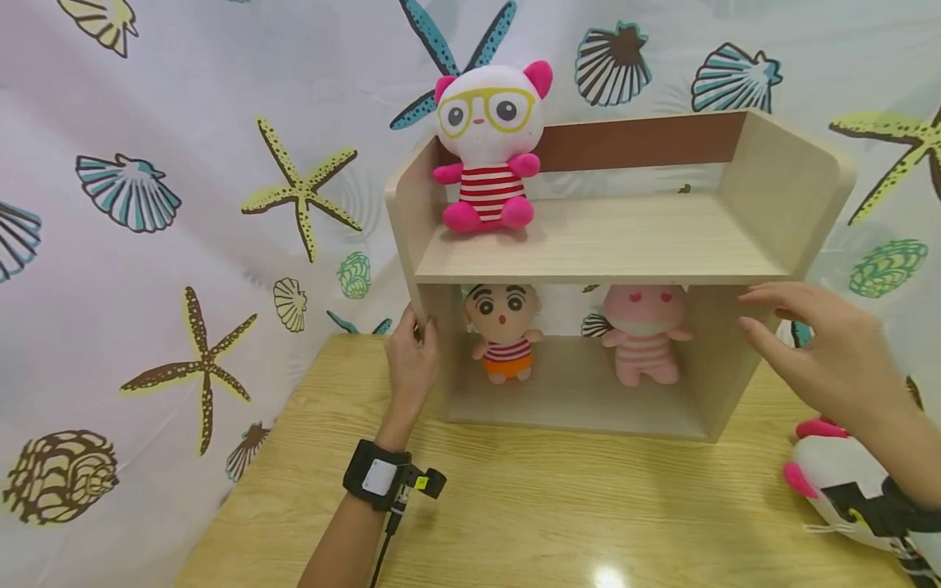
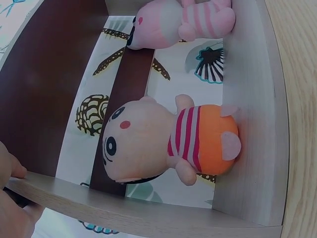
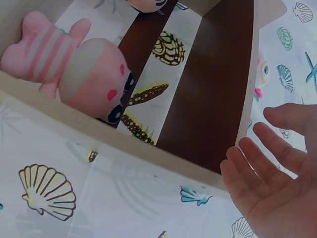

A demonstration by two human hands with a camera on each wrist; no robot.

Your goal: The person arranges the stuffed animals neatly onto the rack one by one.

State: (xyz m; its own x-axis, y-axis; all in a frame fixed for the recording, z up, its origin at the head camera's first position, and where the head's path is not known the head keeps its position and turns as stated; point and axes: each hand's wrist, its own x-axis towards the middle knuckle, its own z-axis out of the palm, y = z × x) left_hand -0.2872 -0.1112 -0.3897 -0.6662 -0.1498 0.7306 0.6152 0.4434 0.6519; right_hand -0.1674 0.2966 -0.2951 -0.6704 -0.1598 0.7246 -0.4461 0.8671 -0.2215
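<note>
A pale wooden two-tier shelf (image 1: 603,245) stands on the table. My left hand (image 1: 413,355) grips the front edge of its left side panel, thumb inside and fingers outside. Beside the right panel is my right hand (image 1: 831,343), its fingers extended and apart; in the right wrist view the fingertips come close to the panel's edge, and I cannot tell whether they touch. A white and pink plush (image 1: 491,147) with yellow glasses sits on the upper tier at left. Below are a boy plush (image 2: 148,139) with orange shorts and a pink striped plush (image 3: 74,64).
Another white and pink plush (image 1: 834,474) lies on the table at right, partly behind my right forearm. The wooden table (image 1: 559,498) stretches in front of the shelf. Behind hangs a white curtain (image 1: 220,73) with shells and starfish.
</note>
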